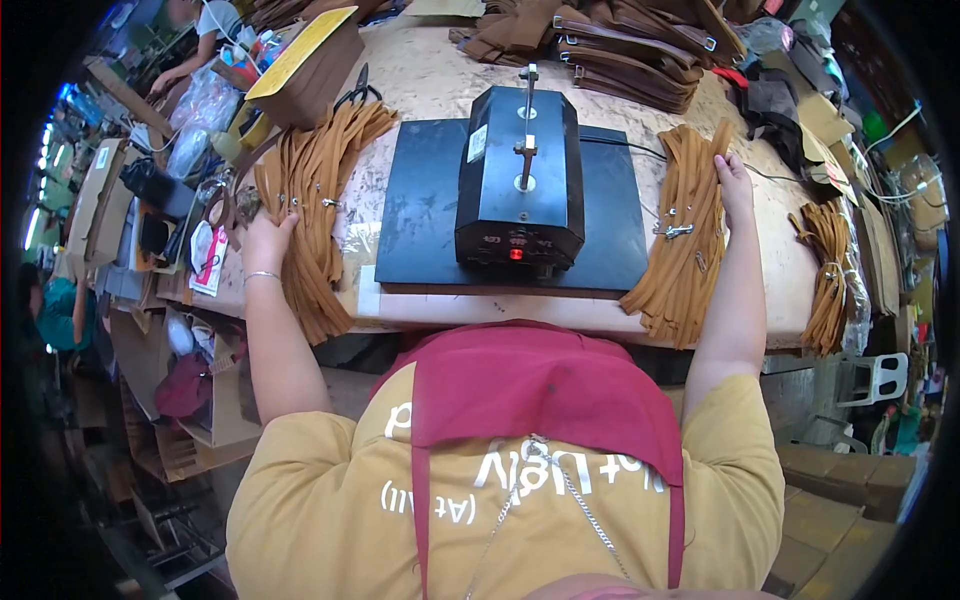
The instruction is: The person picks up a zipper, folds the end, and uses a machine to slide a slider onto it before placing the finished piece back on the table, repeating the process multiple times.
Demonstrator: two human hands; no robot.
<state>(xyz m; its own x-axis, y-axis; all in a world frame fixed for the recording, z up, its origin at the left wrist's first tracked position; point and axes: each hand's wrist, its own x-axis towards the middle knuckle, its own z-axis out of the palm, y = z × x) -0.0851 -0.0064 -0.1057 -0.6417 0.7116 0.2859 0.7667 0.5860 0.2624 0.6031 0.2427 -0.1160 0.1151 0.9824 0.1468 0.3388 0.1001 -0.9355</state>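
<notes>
On the counter (425, 80), the left strap bundle (310, 255) and right strap bundle (675, 270), both tan, are lying on either side of a black machine (520, 190). Left hand (268, 236) is touching its bundle's outer edge near the buckles; cannot tell whether it is gripping. Right hand (735, 186) is holding its bundle's upper outer edge, fingers narrowed. Machine is resting on a dark board (415, 215), red lamp (516, 254) glowing. Smaller strap bundle (831, 265) is lying farther right.
</notes>
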